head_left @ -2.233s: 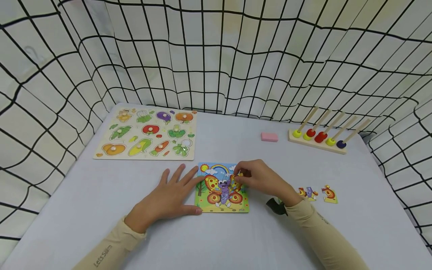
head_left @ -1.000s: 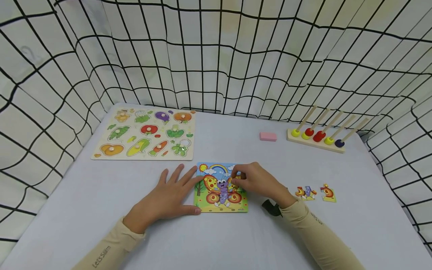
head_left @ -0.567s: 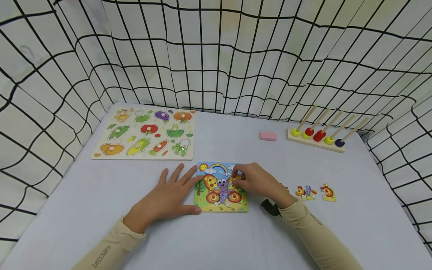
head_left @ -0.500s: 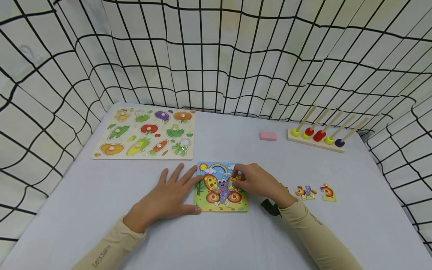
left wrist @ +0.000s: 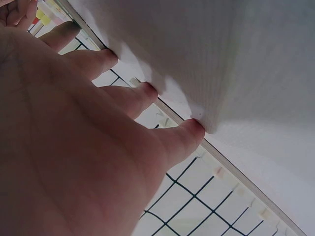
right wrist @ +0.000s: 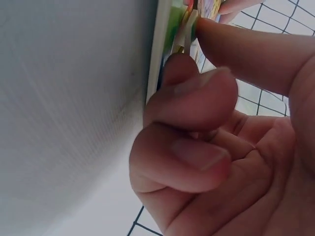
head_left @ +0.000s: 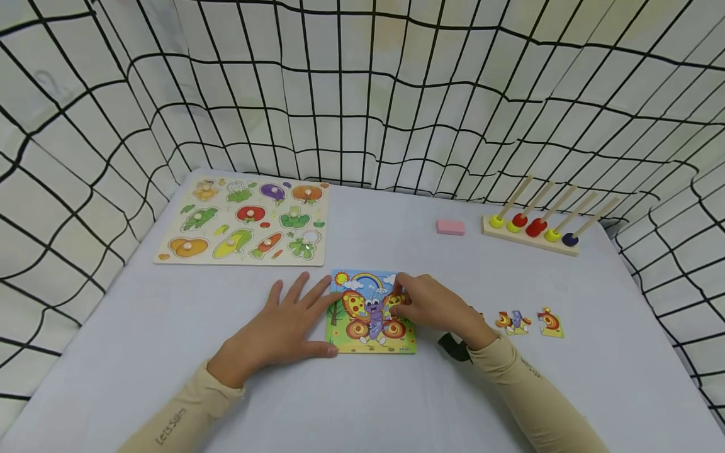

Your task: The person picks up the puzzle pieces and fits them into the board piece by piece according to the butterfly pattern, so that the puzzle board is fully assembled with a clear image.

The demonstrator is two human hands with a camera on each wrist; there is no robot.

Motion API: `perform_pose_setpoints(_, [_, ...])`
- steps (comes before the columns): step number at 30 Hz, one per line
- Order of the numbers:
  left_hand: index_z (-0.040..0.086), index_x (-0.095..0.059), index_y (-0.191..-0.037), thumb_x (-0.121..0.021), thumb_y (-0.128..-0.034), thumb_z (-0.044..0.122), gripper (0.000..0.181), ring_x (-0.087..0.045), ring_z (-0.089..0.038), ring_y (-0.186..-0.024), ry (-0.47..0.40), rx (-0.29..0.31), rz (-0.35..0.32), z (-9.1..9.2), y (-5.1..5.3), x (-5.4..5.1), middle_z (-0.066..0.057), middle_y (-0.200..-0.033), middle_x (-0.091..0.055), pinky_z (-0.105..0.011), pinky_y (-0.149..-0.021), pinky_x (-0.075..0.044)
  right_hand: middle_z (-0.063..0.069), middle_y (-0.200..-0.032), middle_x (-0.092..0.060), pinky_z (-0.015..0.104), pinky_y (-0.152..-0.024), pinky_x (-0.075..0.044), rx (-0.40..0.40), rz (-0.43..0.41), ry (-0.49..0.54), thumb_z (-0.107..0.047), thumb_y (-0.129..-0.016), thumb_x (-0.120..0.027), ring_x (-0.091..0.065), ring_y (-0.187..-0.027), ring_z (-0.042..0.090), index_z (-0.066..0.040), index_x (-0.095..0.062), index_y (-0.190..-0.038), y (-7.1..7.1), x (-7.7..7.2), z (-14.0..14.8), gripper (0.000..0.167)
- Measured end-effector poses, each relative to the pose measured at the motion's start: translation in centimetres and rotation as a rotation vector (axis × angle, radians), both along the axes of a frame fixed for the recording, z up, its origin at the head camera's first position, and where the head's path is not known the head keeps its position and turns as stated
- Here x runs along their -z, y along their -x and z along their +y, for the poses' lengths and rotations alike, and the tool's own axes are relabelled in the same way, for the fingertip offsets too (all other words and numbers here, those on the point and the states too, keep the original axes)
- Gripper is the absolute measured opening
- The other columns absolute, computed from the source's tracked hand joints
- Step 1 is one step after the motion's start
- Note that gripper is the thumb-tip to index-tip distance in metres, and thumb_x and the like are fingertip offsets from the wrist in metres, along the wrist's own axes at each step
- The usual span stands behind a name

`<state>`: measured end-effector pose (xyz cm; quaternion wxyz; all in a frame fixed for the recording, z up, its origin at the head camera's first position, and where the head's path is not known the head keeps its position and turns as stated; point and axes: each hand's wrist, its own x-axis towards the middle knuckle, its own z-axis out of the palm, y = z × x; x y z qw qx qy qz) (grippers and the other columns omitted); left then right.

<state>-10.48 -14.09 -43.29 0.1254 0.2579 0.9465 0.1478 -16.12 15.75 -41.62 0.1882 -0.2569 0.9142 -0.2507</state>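
A square butterfly picture puzzle lies on the white table in the head view. Flat with its fingers spread, my left hand rests on the table, index finger and thumb at the puzzle's left edge. My right hand is over the puzzle's upper right part. Between its thumb and index finger, the right wrist view shows a thin puzzle piece, tilted against the board; most of it is hidden by the fingers. To the right lie two loose pieces, one purple and orange, the other with an orange swirl.
A vegetable knob puzzle board lies at the back left. A pink block and a wooden peg stand with coloured beads are at the back right. Black netting surrounds the table. Another loose piece is partly hidden by the right wrist.
My right hand stays at the puzzle's upper right, its fingertips shifting slightly to the right just now. The left hand keeps its place. The head view has tilted a little.
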Motion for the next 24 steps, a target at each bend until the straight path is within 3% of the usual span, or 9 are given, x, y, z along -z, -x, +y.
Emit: perform_pose_setpoints(24, [0.018, -0.043, -0.165, -0.079, -0.0885, 0.066, 0.097, -0.013, -0.051, -0.159, 0.008, 0.000, 0.005, 0.13, 0.06, -0.18, -0.014, -0.176, -0.023, -0.082, -0.117, -0.011, -0.002, -0.077, -0.060, 0.027, -0.058, -0.041, 0.027, 0.006, 0.019, -0.015, -0.098, -0.080, -0.051, -0.066, 0.012, -0.007, -0.063, -0.105, 0.06, 0.46, -0.03, 0.020])
